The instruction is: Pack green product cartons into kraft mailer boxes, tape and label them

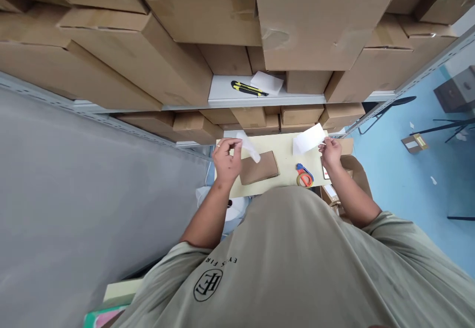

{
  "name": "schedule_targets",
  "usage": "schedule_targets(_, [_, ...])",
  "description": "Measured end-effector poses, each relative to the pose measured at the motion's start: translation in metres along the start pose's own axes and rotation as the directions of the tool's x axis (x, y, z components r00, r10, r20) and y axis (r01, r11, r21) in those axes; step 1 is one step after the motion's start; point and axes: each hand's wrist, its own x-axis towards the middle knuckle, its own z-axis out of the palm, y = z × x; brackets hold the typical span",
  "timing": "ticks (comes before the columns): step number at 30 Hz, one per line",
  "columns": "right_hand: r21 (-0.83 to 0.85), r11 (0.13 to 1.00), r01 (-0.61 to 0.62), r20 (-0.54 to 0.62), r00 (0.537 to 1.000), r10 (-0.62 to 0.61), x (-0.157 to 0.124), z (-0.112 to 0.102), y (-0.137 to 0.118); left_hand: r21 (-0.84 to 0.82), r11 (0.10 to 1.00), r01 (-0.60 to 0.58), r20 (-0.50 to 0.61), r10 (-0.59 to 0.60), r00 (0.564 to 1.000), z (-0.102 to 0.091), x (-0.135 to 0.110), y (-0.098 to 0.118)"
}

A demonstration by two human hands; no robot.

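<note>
On the desk [287, 156], by its near edge, lie one brown packet [260, 168] and one tape dispenser [305, 175], with bare top between them. The left hand [227, 161] pinches one white strip [250, 151] over the packet's far-left corner, and the right hand [330, 153] pinches one white sheet [308, 140] near the right edge. Beyond, one yellow knife [248, 88] lies on a shelf [222, 90] among stacked boxes [319, 26]

On my table [287, 152] the cardboard packet [260, 168] lies at 9 o'clock, probably a tape dispenser [304, 175] at 3; at 12, a utility knife [247, 88] on the shelf [221, 91].
</note>
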Motion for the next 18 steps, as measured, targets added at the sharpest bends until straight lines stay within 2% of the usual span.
schedule_targets(4, [-0.050, 0.995, 0.084, 0.145, 0.987, -0.076, -0.001, 0.005, 0.007, 0.111, 0.964, 0.240, -0.054, -0.236, 0.970, -0.032, -0.021, -0.030])
schedule_targets(7, [-0.065, 0.994, 0.094, 0.275, 0.959, -0.072, -0.003, 0.020, 0.013, 0.163, 0.892, 0.422, -0.166, -0.397, 0.903, -0.056, -0.057, -0.048])
schedule_targets(9, [-0.060, 0.994, 0.089, 0.352, 0.934, -0.062, -0.002, 0.032, 0.015, 0.134, 0.815, 0.564, -0.269, -0.518, 0.812, -0.072, -0.091, -0.056])
schedule_targets(10, [-0.055, 0.995, 0.084, 0.384, 0.922, -0.057, -0.002, 0.037, 0.015, 0.097, 0.765, 0.636, -0.322, -0.581, 0.748, -0.079, -0.110, -0.059])
schedule_targets(13, [-0.051, 0.996, 0.069, 0.459, 0.888, -0.038, 0.000, 0.051, 0.016, -0.064, 0.611, 0.789, -0.457, -0.721, 0.521, -0.100, -0.174, -0.060])
schedule_targets(15, [-0.055, 0.996, 0.067, 0.496, 0.868, -0.031, -0.001, 0.058, 0.018, -0.183, 0.511, 0.840, -0.489, -0.788, 0.374, -0.112, -0.219, -0.054])
schedule_targets(16, [-0.060, 0.996, 0.068, 0.515, 0.856, -0.028, -0.003, 0.061, 0.019, -0.221, 0.471, 0.854, -0.490, -0.811, 0.320, -0.118, -0.241, -0.049])
schedule_targets(17, [-0.067, 0.995, 0.071, 0.534, 0.845, -0.025, -0.006, 0.063, 0.020, -0.224, 0.448, 0.865, -0.491, -0.819, 0.297, -0.125, -0.261, -0.044])
schedule_targets(18, [-0.072, 0.995, 0.075, 0.551, 0.834, -0.023, -0.009, 0.066, 0.022, -0.194, 0.438, 0.878, -0.494, -0.816, 0.299, -0.132, -0.280, -0.038])
